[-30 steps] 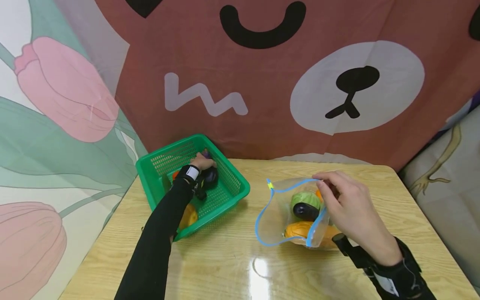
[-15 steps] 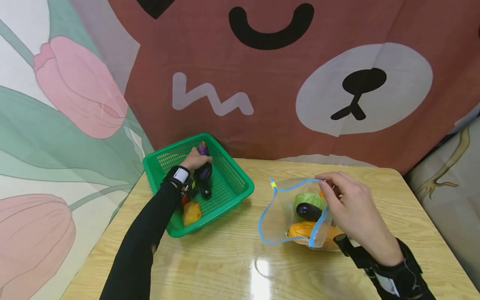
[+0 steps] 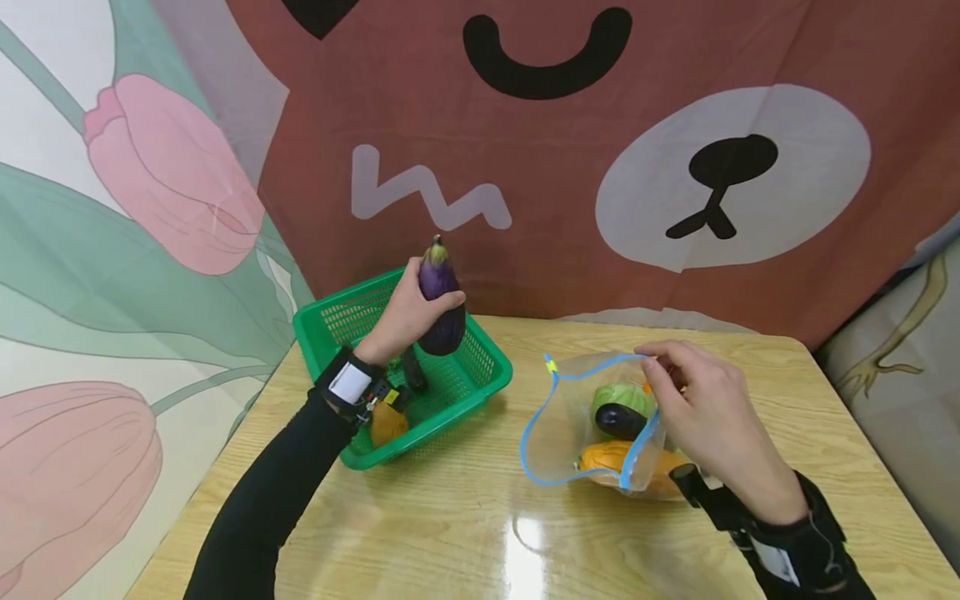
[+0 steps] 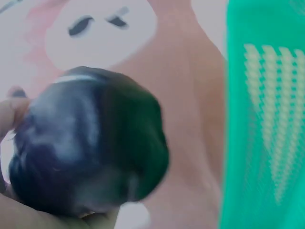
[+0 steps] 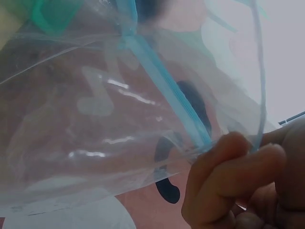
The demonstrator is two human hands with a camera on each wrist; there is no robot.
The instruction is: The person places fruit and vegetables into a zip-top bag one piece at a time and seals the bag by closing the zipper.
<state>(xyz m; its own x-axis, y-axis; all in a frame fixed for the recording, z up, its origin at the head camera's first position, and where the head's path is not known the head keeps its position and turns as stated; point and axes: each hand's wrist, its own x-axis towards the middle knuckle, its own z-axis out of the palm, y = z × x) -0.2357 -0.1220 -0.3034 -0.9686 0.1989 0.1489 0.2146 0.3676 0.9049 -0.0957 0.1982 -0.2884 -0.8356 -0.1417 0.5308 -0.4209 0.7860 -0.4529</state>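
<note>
My left hand [image 3: 411, 310] grips a purple eggplant [image 3: 441, 302], stem end up, above the green basket [image 3: 442, 433]. In the left wrist view the rounded dark end of the eggplant [image 4: 90, 143] fills much of the picture, with fingers wrapped at its side. On the right, my right hand [image 3: 701, 400] pinches the blue-edged rim of a clear zip bag [image 3: 551, 433], whose mouth gapes toward the basket. Through the clear plastic show a green cabbage [image 3: 618, 398], a dark eggplant [image 3: 621, 422] and a long orange vegetable [image 3: 603, 457]. The bag's blue zip strip [image 5: 167, 90] runs to my right fingertips.
Inside the basket lie a yellowish-brown vegetable [image 3: 388, 425] and a dark, slender vegetable [image 3: 414, 371]. The wooden table [image 3: 420, 533] carries both basket and bag. Behind it hangs a printed bear curtain [image 3: 540, 250].
My left hand has lifted the eggplant up from inside the basket and shifted slightly right. The right hand keeps holding the bag's rim in nearly the same place.
</note>
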